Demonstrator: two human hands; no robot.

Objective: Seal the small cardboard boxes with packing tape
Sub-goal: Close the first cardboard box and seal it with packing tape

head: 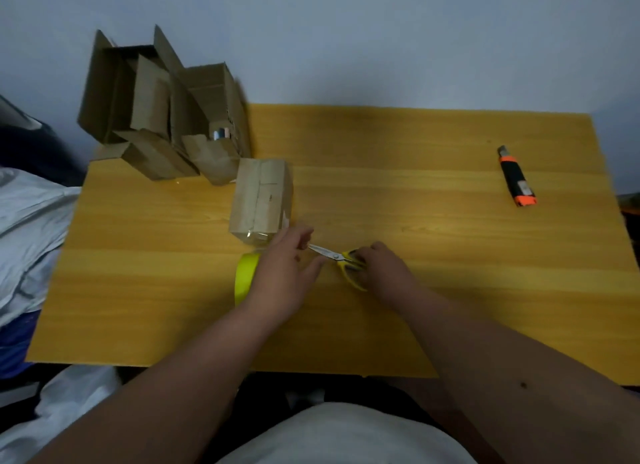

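The right hand (379, 266) grips the yellow-handled scissors (341, 259), fingers curled through the loops; the steel blades point left and slightly away, toward the left hand (284, 276). The left hand holds the roll of yellow packing tape (245, 279) on edge near the front of the yellow wooden table (415, 186), with its fingers extended toward the blade tips. Whether a tape strip spans the gap cannot be determined.

The small closed brown cardboard box (261, 200) stands just beyond the left hand, its long axis running front to back; glossy tape shows on its near end. The left hand is nearer to it. The likely cut line lies between roll and box.

At the far-left corner sits a cluster of open cardboard boxes (156, 113). An orange-and-black utility knife (516, 176) lies near the right edge, well apart.

No legible writing or brand is visible
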